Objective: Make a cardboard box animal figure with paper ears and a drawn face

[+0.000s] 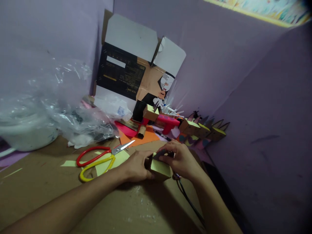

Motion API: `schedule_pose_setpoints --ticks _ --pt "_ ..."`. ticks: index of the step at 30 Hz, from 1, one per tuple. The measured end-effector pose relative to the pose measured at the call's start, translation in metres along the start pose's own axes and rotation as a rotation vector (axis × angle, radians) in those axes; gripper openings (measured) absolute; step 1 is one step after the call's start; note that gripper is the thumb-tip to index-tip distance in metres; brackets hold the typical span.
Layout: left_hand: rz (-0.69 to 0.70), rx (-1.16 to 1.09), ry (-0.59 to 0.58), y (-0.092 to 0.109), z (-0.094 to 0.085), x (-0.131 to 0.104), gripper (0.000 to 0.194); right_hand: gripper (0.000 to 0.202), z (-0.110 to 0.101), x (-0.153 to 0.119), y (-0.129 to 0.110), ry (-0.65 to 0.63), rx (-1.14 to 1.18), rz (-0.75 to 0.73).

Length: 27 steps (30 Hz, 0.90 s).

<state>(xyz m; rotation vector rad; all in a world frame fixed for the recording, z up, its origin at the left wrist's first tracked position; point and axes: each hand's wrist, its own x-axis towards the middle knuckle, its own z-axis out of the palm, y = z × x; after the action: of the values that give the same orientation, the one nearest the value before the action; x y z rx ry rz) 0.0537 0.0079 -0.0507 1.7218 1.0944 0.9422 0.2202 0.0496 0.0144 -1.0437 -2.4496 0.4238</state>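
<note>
My left hand [137,165] is closed around the left side of a small cardboard box [160,168] whose top is covered in pale yellow paper. With fingers pinched together, my right hand [182,158] presses a small dark grey piece [162,155] at the far edge of that top. The piece is partly hidden by my fingers, so its kind is unclear. Left of my left hand lie scissors [113,155] with one red and one yellow handle, blades partly open, over pale yellow paper scraps [122,158].
A dark cable [188,196] runs beside my right wrist. Behind stand an opened printed carton [119,71], crumpled clear plastic [70,110], a white pot [29,135], orange paper [146,138] and several small boxes with pointed pieces [202,130]. Purple walls enclose the corner.
</note>
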Motion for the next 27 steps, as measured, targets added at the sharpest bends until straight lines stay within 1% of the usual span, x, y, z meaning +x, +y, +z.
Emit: schedule_pose_setpoints --ticks 6,10,18,27 --pt "-0.008 0.007 0.009 -0.0014 0.0 -0.0006 0.047 0.02 0.0008 -0.0003 0.0017 -0.003 0.02 0.008" --pt "-0.008 0.018 0.016 -0.0002 -0.0004 -0.0007 0.048 0.02 0.0017 -0.0006 0.0019 0.005 0.031 -0.001" --pt "-0.014 0.061 0.029 -0.0004 -0.0005 -0.0011 0.045 0.018 0.0026 -0.0004 0.0021 0.013 0.061 0.038" --pt "-0.015 0.113 0.021 0.0038 -0.0032 -0.0006 0.041 0.018 0.0023 -0.0009 0.0003 0.009 0.079 0.035"
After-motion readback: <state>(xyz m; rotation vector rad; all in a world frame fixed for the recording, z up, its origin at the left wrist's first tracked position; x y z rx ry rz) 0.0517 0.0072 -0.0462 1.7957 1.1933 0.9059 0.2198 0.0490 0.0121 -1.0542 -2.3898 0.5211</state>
